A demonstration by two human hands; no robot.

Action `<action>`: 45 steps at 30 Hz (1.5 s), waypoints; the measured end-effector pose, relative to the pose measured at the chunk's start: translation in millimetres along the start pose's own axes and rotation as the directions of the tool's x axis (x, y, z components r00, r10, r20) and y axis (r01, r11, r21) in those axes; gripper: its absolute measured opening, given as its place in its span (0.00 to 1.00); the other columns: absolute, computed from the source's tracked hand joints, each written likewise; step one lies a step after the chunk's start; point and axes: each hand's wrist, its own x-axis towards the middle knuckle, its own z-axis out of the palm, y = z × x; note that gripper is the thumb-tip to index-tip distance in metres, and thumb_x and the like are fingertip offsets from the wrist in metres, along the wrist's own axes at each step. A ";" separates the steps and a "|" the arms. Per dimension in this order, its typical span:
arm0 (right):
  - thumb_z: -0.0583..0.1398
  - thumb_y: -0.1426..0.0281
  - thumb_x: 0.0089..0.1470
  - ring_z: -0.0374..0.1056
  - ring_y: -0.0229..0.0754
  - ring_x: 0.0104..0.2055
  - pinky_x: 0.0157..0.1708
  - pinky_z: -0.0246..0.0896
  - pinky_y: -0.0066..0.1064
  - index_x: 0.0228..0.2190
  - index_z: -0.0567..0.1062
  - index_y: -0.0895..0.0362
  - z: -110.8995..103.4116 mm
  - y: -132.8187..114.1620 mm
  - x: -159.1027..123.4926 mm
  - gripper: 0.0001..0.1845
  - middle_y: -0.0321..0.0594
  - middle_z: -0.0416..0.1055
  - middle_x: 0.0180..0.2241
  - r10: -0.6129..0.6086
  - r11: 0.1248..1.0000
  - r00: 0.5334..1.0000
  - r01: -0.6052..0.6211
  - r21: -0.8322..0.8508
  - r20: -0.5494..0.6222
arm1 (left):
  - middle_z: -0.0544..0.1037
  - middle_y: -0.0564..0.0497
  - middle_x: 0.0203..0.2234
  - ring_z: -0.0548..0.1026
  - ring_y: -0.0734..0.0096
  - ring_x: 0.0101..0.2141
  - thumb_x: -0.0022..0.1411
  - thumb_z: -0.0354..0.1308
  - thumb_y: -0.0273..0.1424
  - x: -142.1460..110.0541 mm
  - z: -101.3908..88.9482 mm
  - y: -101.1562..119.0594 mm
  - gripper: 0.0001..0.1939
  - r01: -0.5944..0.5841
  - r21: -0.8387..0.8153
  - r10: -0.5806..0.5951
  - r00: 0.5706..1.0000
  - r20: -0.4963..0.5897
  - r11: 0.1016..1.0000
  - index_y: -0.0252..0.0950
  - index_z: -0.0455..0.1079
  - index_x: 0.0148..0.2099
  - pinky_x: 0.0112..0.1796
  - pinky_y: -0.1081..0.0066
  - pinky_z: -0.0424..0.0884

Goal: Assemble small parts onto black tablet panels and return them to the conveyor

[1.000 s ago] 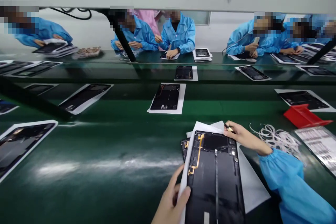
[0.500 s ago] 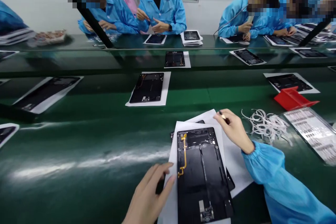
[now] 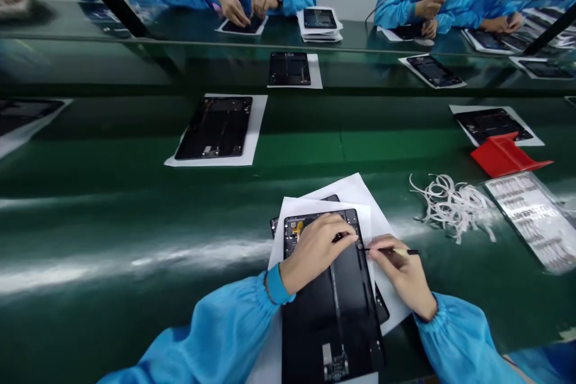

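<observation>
An opened tablet [image 3: 310, 312], black inside, lies on white paper [image 3: 360, 207] in front of me, over a second dark tablet [image 3: 381, 306] that mostly stays hidden. My left hand [image 3: 320, 246] reaches across its upper part, thumb and fingertips pinched near the right edge; whatever they hold is too small to make out. It covers most of the orange flex cable [image 3: 297, 228]. Just right of that edge, my right hand [image 3: 398, 267] grips a slim pen-like tool [image 3: 399, 251] with a pale middle and dark ends. Its thin tip points left at the tablet's edge, close to my left fingertips.
Right of me lie a tangle of white strips [image 3: 454, 207], a clear bag of small parts [image 3: 533, 222] and a red scoop-like tray [image 3: 506, 156]. More tablets on paper [image 3: 218, 129] sit on the green line beyond. Across it, several people in blue smocks work.
My left hand has moved from beside the paper onto the tablet's upper part and pinched. My right hand has come down to the tablet's right edge with the tool. The view has tilted down.
</observation>
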 end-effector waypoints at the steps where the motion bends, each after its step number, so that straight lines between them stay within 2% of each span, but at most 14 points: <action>1: 0.62 0.66 0.56 0.71 0.41 0.36 0.36 0.69 0.30 0.31 0.76 0.54 -0.2 -0.2 1.7 0.05 0.39 0.73 0.32 -0.011 1.000 1.000 0.011 0.020 0.004 | 0.78 0.54 0.32 0.74 0.67 0.37 0.65 0.58 0.30 -1.5 0.6 -0.4 0.06 0.010 -0.012 -0.010 1.000 -0.005 1.000 0.39 0.75 0.35 0.41 0.68 0.67; 9: 0.62 0.69 0.56 0.72 0.40 0.32 0.33 0.69 0.29 0.29 0.75 0.55 -0.5 -0.4 3.6 0.04 0.38 0.73 0.29 -0.002 0.998 1.000 0.004 0.058 -0.029 | 0.74 0.53 0.29 0.71 0.68 0.34 0.61 0.57 0.25 -20.1 8.2 -3.2 0.06 0.083 0.041 -0.080 0.995 -0.067 0.996 0.38 0.72 0.32 0.36 0.68 0.66; 18: 0.64 0.69 0.54 0.73 0.44 0.36 0.36 0.71 0.33 0.28 0.76 0.54 1.0 -8.6 10.8 0.03 0.40 0.76 0.31 -0.021 1.000 0.989 0.022 0.004 -0.146 | 0.71 0.53 0.27 0.69 0.68 0.32 0.61 0.55 0.24 -18.3 9.4 -4.9 0.07 0.092 0.074 -0.088 0.995 -0.050 0.993 0.37 0.68 0.30 0.35 0.68 0.64; 22: 0.65 0.68 0.52 0.75 0.44 0.36 0.39 0.72 0.35 0.28 0.77 0.54 5.1 -11.4 19.6 0.03 0.40 0.78 0.31 -0.041 0.999 0.994 0.042 0.008 -0.099 | 0.70 0.54 0.26 0.69 0.69 0.32 0.60 0.56 0.23 -17.9 9.5 -5.7 0.06 0.094 0.056 -0.092 0.995 -0.050 0.994 0.37 0.68 0.30 0.34 0.69 0.64; 30: 0.66 0.68 0.52 0.76 0.44 0.36 0.39 0.72 0.34 0.27 0.79 0.53 5.6 -3.8 25.2 0.03 0.39 0.79 0.31 0.007 0.999 1.000 -0.007 0.034 0.000 | 0.69 0.55 0.25 0.69 0.70 0.31 0.58 0.57 0.22 -16.6 10.8 -6.8 0.07 0.090 0.050 -0.087 0.995 -0.059 0.995 0.37 0.65 0.28 0.33 0.70 0.63; 36: 0.64 0.67 0.55 0.75 0.45 0.37 0.40 0.71 0.36 0.28 0.78 0.53 5.3 -0.7 22.7 0.04 0.40 0.78 0.32 -0.044 0.999 0.999 0.043 0.027 0.030 | 0.69 0.55 0.25 0.69 0.69 0.31 0.58 0.56 0.23 -17.0 12.0 -8.1 0.07 0.078 0.058 -0.074 0.995 -0.066 0.995 0.37 0.66 0.29 0.32 0.70 0.63; 40: 0.63 0.70 0.55 0.74 0.44 0.38 0.42 0.70 0.37 0.29 0.78 0.53 4.1 0.4 20.5 0.03 0.39 0.78 0.33 -0.088 0.996 0.995 0.088 0.019 0.044 | 0.69 0.55 0.25 0.69 0.69 0.31 0.58 0.56 0.23 -17.3 12.8 -9.1 0.06 0.074 0.070 -0.069 0.995 -0.071 0.995 0.37 0.66 0.29 0.33 0.69 0.64; 45: 0.64 0.71 0.55 0.75 0.44 0.38 0.42 0.71 0.37 0.28 0.78 0.53 4.5 -1.2 21.4 0.04 0.39 0.79 0.33 -0.070 0.997 0.997 0.068 0.047 0.044 | 0.69 0.55 0.25 0.69 0.69 0.31 0.58 0.55 0.23 -17.1 12.6 -8.9 0.07 0.074 0.075 -0.068 0.995 -0.076 0.994 0.38 0.66 0.29 0.32 0.69 0.64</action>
